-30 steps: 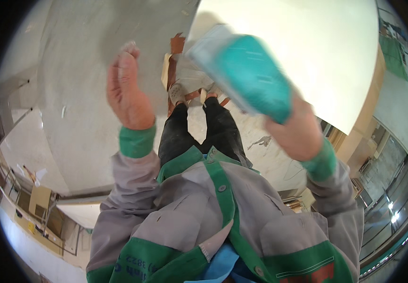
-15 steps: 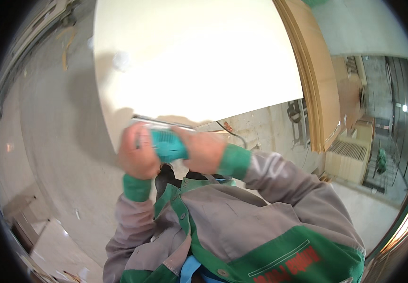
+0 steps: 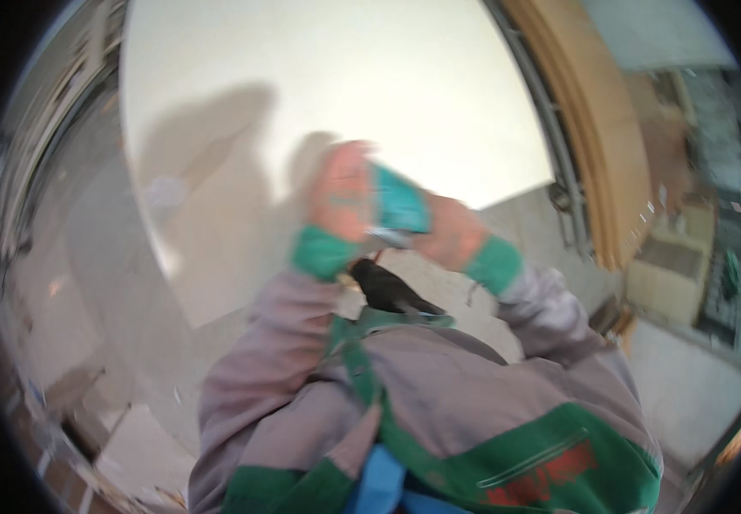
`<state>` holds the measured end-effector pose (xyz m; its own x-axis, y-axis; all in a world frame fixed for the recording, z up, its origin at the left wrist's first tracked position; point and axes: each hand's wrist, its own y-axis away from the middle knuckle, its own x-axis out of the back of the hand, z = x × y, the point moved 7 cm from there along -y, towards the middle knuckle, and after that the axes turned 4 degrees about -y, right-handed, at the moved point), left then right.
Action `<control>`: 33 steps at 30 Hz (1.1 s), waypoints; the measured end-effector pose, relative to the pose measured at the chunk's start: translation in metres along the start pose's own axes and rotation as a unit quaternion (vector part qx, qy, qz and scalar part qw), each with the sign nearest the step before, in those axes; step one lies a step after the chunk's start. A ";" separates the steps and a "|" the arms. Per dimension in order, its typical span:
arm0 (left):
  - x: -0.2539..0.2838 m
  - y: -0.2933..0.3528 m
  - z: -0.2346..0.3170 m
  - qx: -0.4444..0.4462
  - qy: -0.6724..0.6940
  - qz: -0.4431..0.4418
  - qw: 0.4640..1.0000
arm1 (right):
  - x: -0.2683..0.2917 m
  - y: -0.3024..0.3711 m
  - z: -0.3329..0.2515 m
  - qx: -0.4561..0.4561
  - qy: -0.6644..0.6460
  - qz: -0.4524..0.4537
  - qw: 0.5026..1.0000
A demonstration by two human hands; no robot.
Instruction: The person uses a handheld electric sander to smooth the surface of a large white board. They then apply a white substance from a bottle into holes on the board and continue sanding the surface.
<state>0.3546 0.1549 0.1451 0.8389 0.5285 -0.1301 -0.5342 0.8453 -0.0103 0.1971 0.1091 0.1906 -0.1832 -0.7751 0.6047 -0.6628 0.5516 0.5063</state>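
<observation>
Both my hands grip a teal power tool (image 3: 400, 201) with a silvery metal part at its lower end; motion blur hides its exact kind. My left hand (image 3: 340, 193) is closed round its left side, and my right hand (image 3: 452, 231) holds its right side. The tool is over the near edge of a large white panel (image 3: 413, 94). I cannot tell whether it touches the panel. Shadows of my arms and hands fall on the panel's left part.
Thick tan boards (image 3: 572, 120) stand along the panel's right side, with a dark metal rail (image 3: 542, 94) between. A pale cabinet-like box (image 3: 670, 265) is farther right. Grey floor (image 3: 88, 283) shows at left, and a dark shoe (image 3: 388, 287) below my hands.
My hands and the tool have moved right and farther up the view, over the panel. The tool has turned, its metal part now toward me. The whole view has shifted somewhat.
</observation>
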 end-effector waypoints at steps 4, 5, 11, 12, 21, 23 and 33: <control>-0.051 0.015 0.004 0.019 -0.197 -0.053 0.979 | 0.076 0.036 0.090 -0.008 -0.051 0.120 0.991; -0.035 0.025 0.002 0.052 -0.200 -0.026 0.978 | 0.096 0.037 0.127 -0.090 -0.060 0.156 0.982; 0.168 0.093 0.010 0.071 -0.292 0.323 0.897 | 0.228 -0.023 0.236 -0.150 -0.162 0.261 0.940; 0.199 0.098 0.013 0.074 -0.321 0.353 0.876 | 0.239 -0.040 0.233 -0.164 -0.170 0.249 0.939; 0.301 -0.018 0.001 0.092 -0.494 0.268 0.822 | 0.071 -0.095 -0.002 0.029 -0.045 0.042 0.998; 0.308 -0.016 0.005 0.085 -0.511 0.274 0.810 | 0.022 -0.073 -0.054 0.107 -0.021 0.007 0.994; 0.405 0.151 0.070 0.073 -0.368 0.440 0.816 | -0.187 -0.026 -0.205 0.190 0.152 -0.266 0.933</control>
<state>0.6210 0.5018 0.1606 0.0012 0.7943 0.6075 -0.9904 0.0849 -0.1091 0.3976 0.3027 0.1903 0.4214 -0.7527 0.5058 -0.8212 -0.0801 0.5649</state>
